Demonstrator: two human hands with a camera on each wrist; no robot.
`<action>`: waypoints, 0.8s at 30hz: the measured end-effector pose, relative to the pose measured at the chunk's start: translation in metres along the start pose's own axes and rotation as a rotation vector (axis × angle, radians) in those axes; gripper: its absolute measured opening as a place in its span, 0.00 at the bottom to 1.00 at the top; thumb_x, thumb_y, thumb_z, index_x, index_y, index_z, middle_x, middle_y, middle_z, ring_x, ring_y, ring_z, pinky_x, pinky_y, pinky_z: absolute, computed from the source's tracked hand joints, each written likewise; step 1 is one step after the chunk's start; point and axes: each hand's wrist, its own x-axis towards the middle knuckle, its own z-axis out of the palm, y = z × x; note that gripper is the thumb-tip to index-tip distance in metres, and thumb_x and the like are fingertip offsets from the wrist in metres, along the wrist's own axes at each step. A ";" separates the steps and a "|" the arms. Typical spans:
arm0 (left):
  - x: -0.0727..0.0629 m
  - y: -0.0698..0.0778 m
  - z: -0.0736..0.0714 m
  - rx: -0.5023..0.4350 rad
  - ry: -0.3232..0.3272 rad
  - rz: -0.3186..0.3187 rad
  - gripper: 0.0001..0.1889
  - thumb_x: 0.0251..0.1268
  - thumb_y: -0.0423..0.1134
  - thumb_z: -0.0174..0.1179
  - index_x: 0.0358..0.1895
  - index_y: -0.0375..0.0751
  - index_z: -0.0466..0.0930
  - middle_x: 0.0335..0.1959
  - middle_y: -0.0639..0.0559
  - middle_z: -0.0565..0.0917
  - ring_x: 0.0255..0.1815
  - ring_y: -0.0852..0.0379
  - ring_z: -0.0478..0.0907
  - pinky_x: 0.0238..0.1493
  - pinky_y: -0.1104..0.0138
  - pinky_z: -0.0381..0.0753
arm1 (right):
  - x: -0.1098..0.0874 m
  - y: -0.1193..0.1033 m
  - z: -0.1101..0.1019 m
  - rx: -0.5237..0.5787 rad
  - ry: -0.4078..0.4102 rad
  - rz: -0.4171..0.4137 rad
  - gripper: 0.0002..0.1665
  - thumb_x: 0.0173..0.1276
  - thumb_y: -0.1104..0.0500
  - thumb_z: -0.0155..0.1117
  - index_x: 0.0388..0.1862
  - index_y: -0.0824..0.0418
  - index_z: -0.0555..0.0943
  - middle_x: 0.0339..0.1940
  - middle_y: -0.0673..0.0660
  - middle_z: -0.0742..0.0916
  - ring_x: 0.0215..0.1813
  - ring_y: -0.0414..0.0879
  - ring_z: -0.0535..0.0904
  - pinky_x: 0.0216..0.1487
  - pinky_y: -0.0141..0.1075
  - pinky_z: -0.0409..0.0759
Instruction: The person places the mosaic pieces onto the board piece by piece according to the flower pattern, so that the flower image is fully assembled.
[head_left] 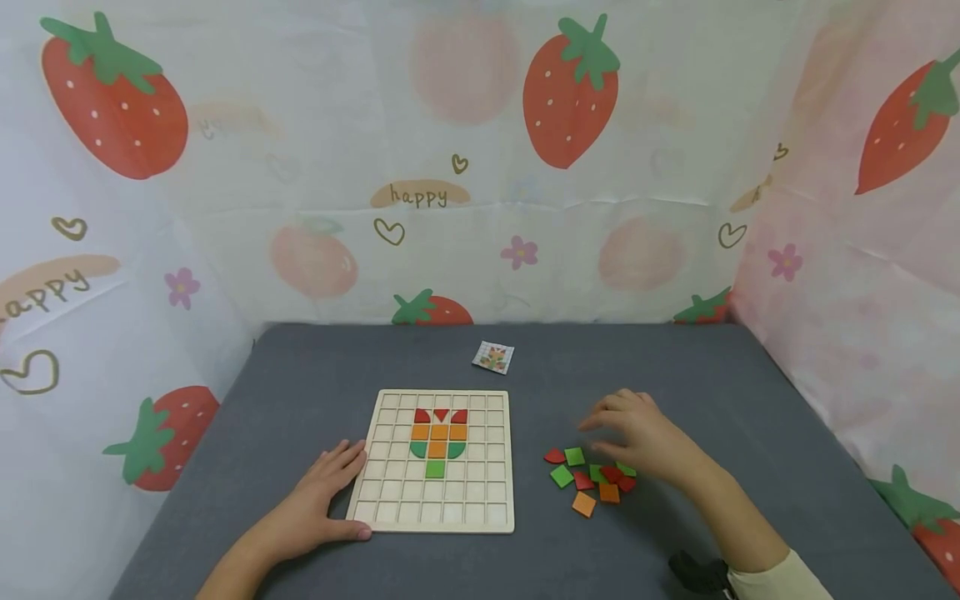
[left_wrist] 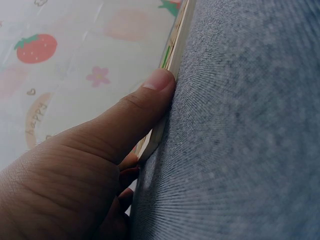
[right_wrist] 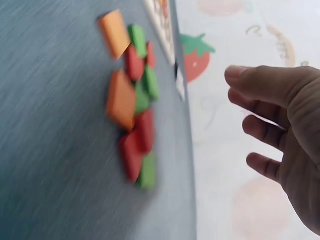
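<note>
A pale wooden grid board (head_left: pixel 480 492) lies flat on the table, with red, orange and green tiles (head_left: pixel 438 433) set in its upper middle in a flower-like figure. My left hand (head_left: pixel 318 496) rests at the board's lower left corner. Its fingers lie along the left side; the thumb (left_wrist: pixel 142 102) touches the near edge. Over the far right side of a loose pile of coloured tiles hovers my right hand (head_left: pixel 637 433), fingers spread and lightly bent, nothing between them. In that pile are green squares (head_left: pixel 561 476), orange squares (head_left: pixel 583 504) and red pieces (right_wrist: pixel 132 155), some overlapping.
Behind the board lies a small card (head_left: pixel 493 357) printed with a coloured figure. A dark object (head_left: pixel 697 575) shows beside the right sleeve at the near edge. The grey tabletop (head_left: pixel 337 358) is enclosed by strawberry-print cloth (head_left: pixel 330 150) at the back and sides.
</note>
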 end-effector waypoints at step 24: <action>-0.001 0.000 -0.001 -0.008 -0.004 0.000 0.60 0.48 0.67 0.74 0.82 0.40 0.56 0.84 0.46 0.54 0.85 0.37 0.41 0.80 0.71 0.27 | -0.040 0.025 0.023 0.133 -0.147 0.032 0.20 0.64 0.55 0.76 0.55 0.43 0.87 0.52 0.38 0.84 0.57 0.42 0.75 0.57 0.51 0.70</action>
